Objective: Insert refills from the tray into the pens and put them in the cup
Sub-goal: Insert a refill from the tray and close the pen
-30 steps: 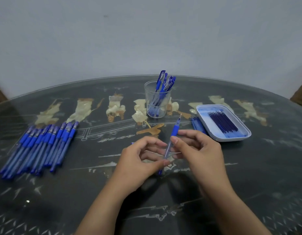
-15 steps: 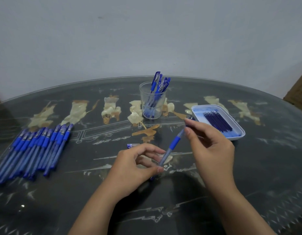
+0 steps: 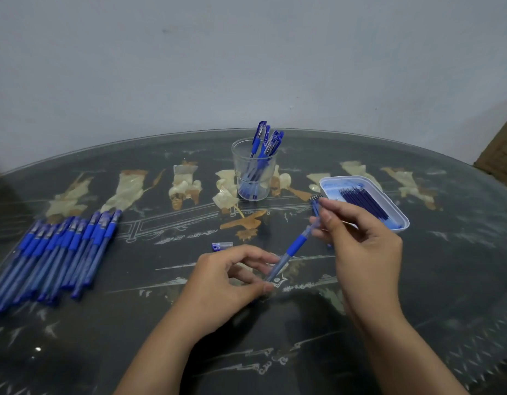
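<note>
1. From my console: the left hand (image 3: 226,283) pinches the pen (image 3: 295,248) by its lower barrel, above the table (image 3: 75,337).
2. The right hand (image 3: 360,246) pinches its upper end (near the tray (image 3: 404,223) of refills (image 3: 363,203)).
3. The cup (image 3: 253,172) stands beyond.

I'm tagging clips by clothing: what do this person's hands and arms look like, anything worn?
The left hand and right hand are bare: no gloves, rings, watch or bracelet visible. Both forearms are uncovered to the frame's edge, so no sleeve shows. Fingernails look short and unpainted.
</note>
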A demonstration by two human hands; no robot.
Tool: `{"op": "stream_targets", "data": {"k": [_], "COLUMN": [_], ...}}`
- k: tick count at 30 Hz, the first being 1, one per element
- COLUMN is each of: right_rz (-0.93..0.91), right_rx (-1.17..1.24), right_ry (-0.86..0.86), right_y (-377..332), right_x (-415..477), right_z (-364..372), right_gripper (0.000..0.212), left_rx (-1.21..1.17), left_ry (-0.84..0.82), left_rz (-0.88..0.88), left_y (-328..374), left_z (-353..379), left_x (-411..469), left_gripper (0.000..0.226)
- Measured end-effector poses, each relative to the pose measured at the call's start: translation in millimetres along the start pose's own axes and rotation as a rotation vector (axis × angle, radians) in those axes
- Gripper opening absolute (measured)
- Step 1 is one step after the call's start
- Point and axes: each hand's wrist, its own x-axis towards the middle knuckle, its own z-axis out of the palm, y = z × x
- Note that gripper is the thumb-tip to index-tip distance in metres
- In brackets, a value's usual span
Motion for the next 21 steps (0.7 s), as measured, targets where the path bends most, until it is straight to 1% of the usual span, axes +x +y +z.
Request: {"op": "stream_targets", "data": {"k": [4, 7, 11, 13, 16, 18, 21], "right_rz": [-0.041, -0.036, 0.025, 0.010, -0.047, -0.058, -0.003], "right_rx": [-0.099, -0.140, 0.018, 0.067, 0.065, 0.032, -0.184], "right_ry": [-0.006, -0.013, 0.064, 0.105, 0.160, 0.135, -0.024], "right_y": [1.0, 3.2, -7.9, -20.8, -38.9, -44.6, -35.5], "right_x": [-2.6, -3.6, 8.9, 22.7, 49.5, 68.3, 90.2], "right_z": [-0.8, 0.7, -1.5, -3.9, -11.2, -17.0, -19.1], "right_gripper": [0.020, 0.021, 0.018, 0.019, 0.018, 0.018, 0.034], "left_rx": [0.014, 0.022, 0.020, 0.014, 0.003, -0.007, -0.076], "left_ry": [0.009, 0.013, 0.019, 0.030, 0.064, 0.136, 0.312], "left_rz": [0.005, 0.007, 0.014, 0.022, 0.039, 0.058, 0.080], "left_y": [-0.1, -0.4, -1.9, -2.7, -3.1, -3.7, -6.8], "left_z": [0.1, 0.0, -0.6, -2.4, -5.9, -6.8, -6.2], "left_x": [-0.1, -0.1, 0.2, 0.1, -0.1, 0.9, 3.7], "left_gripper": [0.038, 0.038, 0.038, 0.039, 0.038, 0.038, 0.039]}}
